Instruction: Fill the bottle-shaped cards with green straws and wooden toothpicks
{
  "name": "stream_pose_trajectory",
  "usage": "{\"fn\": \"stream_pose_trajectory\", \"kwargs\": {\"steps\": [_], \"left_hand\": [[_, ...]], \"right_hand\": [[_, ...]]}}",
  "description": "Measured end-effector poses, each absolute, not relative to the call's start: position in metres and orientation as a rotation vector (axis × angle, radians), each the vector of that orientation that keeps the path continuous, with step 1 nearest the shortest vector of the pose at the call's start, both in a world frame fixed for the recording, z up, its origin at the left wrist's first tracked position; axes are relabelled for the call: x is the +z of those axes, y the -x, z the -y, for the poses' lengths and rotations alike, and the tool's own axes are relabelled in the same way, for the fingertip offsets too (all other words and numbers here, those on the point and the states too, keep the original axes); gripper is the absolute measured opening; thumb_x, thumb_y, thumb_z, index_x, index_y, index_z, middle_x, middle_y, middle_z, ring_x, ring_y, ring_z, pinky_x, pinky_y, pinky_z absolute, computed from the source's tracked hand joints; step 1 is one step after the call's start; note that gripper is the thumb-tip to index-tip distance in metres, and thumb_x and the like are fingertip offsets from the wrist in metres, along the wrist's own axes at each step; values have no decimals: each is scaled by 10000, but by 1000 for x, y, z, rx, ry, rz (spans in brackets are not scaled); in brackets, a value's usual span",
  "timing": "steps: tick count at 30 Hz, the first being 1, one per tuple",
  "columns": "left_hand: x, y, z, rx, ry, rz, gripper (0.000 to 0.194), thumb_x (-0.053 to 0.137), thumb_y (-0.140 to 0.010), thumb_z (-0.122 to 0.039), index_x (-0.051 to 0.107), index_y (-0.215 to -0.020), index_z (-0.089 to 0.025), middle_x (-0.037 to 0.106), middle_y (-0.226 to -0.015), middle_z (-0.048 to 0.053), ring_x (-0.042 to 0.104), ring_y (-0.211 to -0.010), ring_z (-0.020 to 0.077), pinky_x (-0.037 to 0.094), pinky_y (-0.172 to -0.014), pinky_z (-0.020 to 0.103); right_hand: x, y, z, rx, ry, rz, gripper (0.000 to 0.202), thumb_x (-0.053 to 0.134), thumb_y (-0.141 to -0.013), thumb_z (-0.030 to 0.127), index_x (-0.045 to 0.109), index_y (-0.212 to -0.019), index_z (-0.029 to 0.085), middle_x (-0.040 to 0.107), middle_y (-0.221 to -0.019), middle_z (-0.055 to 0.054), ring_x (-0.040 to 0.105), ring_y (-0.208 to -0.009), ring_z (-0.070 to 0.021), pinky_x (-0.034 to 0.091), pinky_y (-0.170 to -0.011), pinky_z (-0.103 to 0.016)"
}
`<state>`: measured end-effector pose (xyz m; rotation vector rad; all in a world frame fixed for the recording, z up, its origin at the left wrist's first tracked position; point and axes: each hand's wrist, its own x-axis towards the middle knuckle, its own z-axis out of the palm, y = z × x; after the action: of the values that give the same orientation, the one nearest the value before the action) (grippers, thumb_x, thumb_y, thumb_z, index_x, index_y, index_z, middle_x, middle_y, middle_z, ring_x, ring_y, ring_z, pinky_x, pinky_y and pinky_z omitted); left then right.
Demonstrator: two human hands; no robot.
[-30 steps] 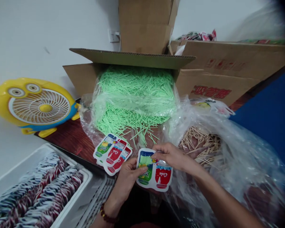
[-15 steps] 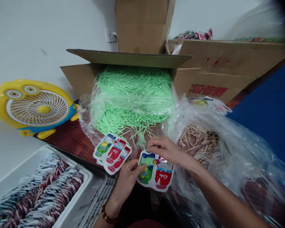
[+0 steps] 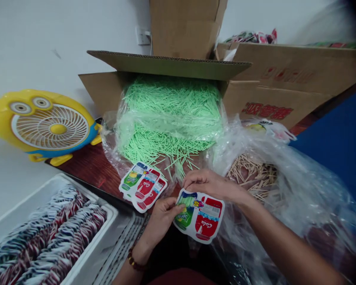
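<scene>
My left hand grips the left edge of a flat packet printed with a green Sprite cup and a red Cola cup, thumb on the front. Thin green sticks show inside the packet's Sprite side. My right hand is closed at the packet's top edge, its fingers curled together; what they pinch is hidden. Just left of it, several similar packets lie stacked on the table edge. Behind my hands, a heap of green sticks spills from a clear bag in an open carton.
A yellow cartoon fan stands at the left. Below it, a white foam box holds rows of packets. Light brown sticks lie on plastic film at the right. More cartons stand behind.
The view has shifted slightly, so the background sits higher and farther right. My right fingers have come down closer over the packet's top edge. The left hand keeps its hold.
</scene>
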<state>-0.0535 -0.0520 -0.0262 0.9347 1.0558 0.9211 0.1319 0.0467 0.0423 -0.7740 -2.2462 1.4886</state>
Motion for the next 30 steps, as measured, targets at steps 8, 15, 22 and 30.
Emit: {"fn": "stream_pose_trajectory", "kwargs": {"steps": [8, 15, 22, 30], "left_hand": [[-32, 56, 55, 902, -814, -985, 183, 729, -758, -284, 705, -823, -114, 705, -741, 26, 612, -672, 145, 490, -658, 239], [-39, 59, 58, 930, -693, -930, 203, 741, -753, -257, 707, -887, -108, 740, -815, 70, 658, -726, 173, 516, -699, 268], [-37, 56, 56, 1030, -575, -892, 259, 767, -721, -194, 683, -955, -122, 747, -840, 70, 672, -711, 172, 530, -723, 301], [-32, 50, 56, 1054, -653, -1012, 142, 759, -727, -220, 696, -780, -105, 728, -713, 31, 631, -613, 126, 500, -599, 213]], "right_hand": [[34, -130, -43, 1399, 849, 2215, 135, 566, -862, 263, 640, -814, 161, 589, -794, -2, 528, -699, -114, 407, -634, -229], [46, -140, -72, 1267, 1030, 1883, 170, 596, -796, 323, 627, -792, 155, 604, -722, -1, 539, -665, -132, 416, -635, -258], [51, -134, -72, 831, 1207, 2185, 238, 582, -855, 373, 656, -970, 178, 651, -815, -29, 562, -715, -152, 403, -650, -265], [22, -136, -27, 1302, 1175, 2292, 144, 574, -858, 296, 656, -823, 182, 596, -691, 28, 510, -628, -106, 341, -557, -202]]}}
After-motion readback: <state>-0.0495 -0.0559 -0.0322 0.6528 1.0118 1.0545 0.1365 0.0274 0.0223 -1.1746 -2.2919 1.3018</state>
